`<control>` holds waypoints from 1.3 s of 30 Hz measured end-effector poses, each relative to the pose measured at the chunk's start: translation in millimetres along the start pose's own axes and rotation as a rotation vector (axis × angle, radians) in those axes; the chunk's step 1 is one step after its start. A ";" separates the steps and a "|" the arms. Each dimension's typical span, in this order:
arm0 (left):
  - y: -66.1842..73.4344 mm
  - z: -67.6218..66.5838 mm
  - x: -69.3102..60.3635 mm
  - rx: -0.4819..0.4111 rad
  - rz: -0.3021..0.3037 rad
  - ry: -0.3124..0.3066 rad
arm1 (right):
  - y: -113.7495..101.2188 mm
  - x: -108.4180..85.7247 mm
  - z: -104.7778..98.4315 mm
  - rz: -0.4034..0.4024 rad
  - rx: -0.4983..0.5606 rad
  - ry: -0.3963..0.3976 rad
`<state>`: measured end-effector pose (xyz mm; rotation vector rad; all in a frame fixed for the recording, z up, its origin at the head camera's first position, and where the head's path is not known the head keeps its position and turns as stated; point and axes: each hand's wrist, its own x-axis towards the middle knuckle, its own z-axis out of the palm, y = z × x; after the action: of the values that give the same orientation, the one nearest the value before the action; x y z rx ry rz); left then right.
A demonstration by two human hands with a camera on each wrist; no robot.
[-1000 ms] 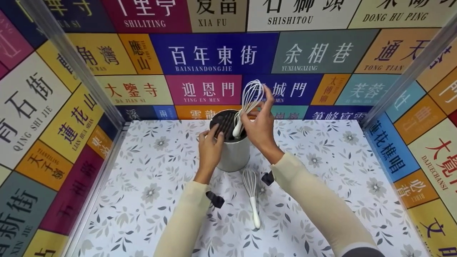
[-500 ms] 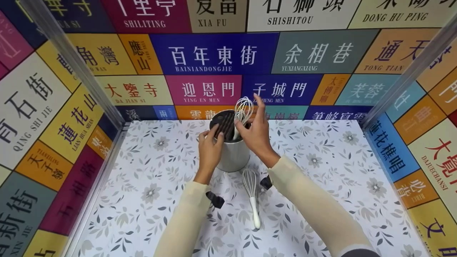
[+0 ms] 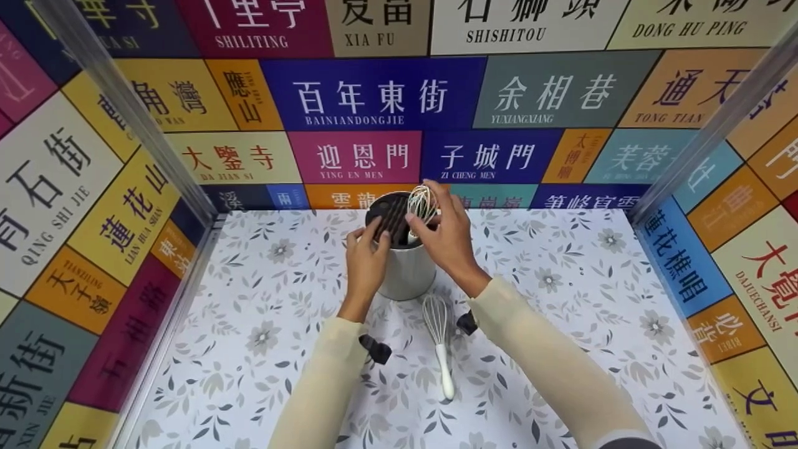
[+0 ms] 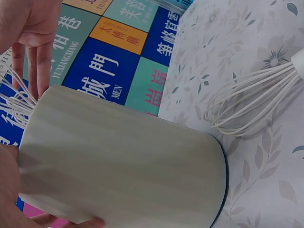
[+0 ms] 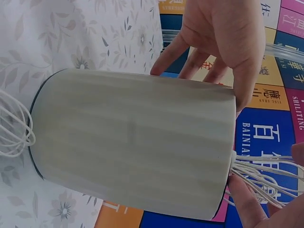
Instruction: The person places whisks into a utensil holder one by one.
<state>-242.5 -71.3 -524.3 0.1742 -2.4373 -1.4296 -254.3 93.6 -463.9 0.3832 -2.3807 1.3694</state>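
A cream cylindrical knife holder (image 3: pixel 408 274) with a black slotted insert (image 3: pixel 383 215) stands upright near the table's back edge. My left hand (image 3: pixel 366 255) grips its left side, thumb at the rim and fingers along the wall, as the right wrist view shows. My right hand (image 3: pixel 452 240) holds a whisk (image 3: pixel 422 202) by its wire head between thumb and fingers. That whisk points handle down, most of the handle hidden in the holder's right part. A second whisk (image 3: pixel 444 368) with a white handle lies on the table in front, its wires (image 4: pixel 251 99) toward the holder.
The table (image 3: pixel 249 374) wears a white cloth with grey leaves and flowers. Behind it rises a wall of coloured sign panels (image 3: pixel 374 93), with more panels on both sides and clear corner strips (image 3: pixel 704 125).
My right hand has moved down and slightly left, lowering the whisk from above the rim deeper into the holder. My left hand, the holder and the second whisk have stayed put.
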 end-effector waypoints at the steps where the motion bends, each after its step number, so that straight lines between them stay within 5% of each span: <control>1: 0.1 0.0 0.0 0.001 -0.004 -0.001 | 0.3 -0.3 0.4 -0.003 -0.001 -0.003; 23: -0.2 0.6 -0.8 0.000 0.008 -0.001 | 2.1 -12.4 6.3 -0.063 -0.142 -0.085; 30: -1.2 1.1 -0.6 -0.006 0.006 0.007 | 3.2 -19.0 0.7 -0.006 -0.048 -0.134; 39: -0.8 0.5 1.0 0.003 0.011 0.009 | 12.5 -27.0 -22.0 0.073 0.075 -0.076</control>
<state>-243.6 -71.5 -525.0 0.1679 -2.4296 -1.4172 -231.3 120.3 -475.3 0.3783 -2.4311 1.5062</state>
